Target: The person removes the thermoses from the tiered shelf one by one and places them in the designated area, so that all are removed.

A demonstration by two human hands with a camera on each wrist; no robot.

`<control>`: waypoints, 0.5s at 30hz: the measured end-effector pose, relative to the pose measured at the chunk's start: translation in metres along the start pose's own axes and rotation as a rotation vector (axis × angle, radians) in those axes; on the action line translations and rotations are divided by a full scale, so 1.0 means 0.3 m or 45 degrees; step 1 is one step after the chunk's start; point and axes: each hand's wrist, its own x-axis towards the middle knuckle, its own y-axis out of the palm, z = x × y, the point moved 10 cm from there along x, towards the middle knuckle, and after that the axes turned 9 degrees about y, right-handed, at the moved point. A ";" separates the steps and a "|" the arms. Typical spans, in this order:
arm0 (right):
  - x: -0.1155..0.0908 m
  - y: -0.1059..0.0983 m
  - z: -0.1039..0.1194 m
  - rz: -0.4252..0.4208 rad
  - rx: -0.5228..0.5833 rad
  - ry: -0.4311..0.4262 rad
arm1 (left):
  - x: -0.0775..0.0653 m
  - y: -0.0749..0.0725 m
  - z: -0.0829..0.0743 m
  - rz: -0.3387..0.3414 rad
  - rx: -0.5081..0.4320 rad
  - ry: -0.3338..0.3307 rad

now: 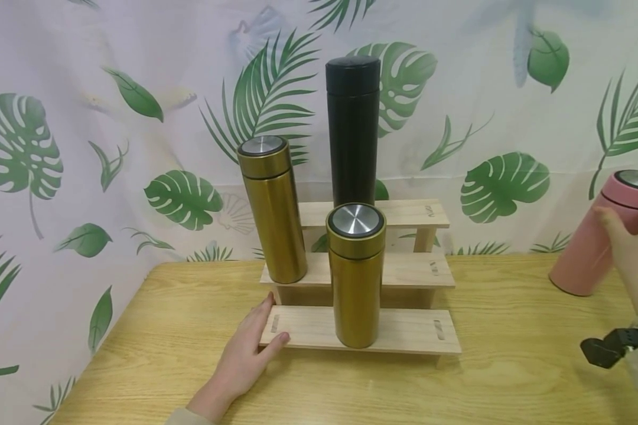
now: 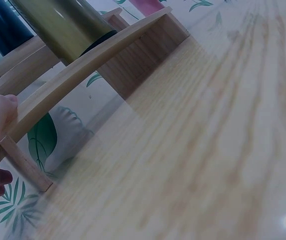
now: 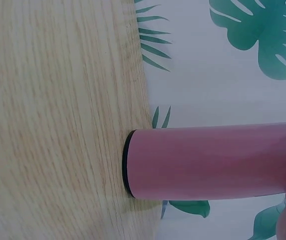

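My left hand [image 1: 247,354] holds the left end of a three-step wooden display rack [image 1: 409,330]. Its thumb lies over the lowest step, and in the left wrist view curled fingers [image 2: 3,182] show beside the rack's leg. At the right edge, my right hand [image 1: 635,254] grips a pink thermos bottle [image 1: 585,254] with a silver-topped lid. That bottle's base [image 3: 133,165] is at or just over the tabletop; I cannot tell whether it touches. One gold thermos [image 1: 356,295] stands on the lowest step, another gold thermos [image 1: 273,218] on the middle one. A tall black thermos [image 1: 353,130] stands on the top step.
The rack stands on a wood-grain table [image 1: 165,330]. Behind it hangs a white cloth [image 1: 404,29] printed with green leaves. A dark watch-like band [image 1: 611,348] is on the right wrist.
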 end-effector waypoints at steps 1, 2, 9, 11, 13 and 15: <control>0.000 0.001 -0.002 0.001 -0.002 0.000 | 0.000 -0.002 0.000 -0.003 0.002 0.002; 0.000 0.002 -0.004 0.006 -0.010 0.005 | 0.000 -0.003 0.000 -0.005 0.005 0.003; -0.003 0.008 -0.022 0.041 -0.056 0.080 | 0.004 -0.003 -0.001 -0.012 -0.009 0.016; -0.002 0.005 -0.024 0.035 -0.067 0.087 | 0.004 -0.002 -0.001 -0.011 -0.009 0.016; 0.002 0.004 -0.025 0.024 -0.082 0.087 | 0.003 -0.002 0.000 -0.012 -0.008 0.013; 0.002 0.007 -0.020 0.029 -0.097 0.083 | 0.000 -0.003 0.002 -0.013 -0.009 0.003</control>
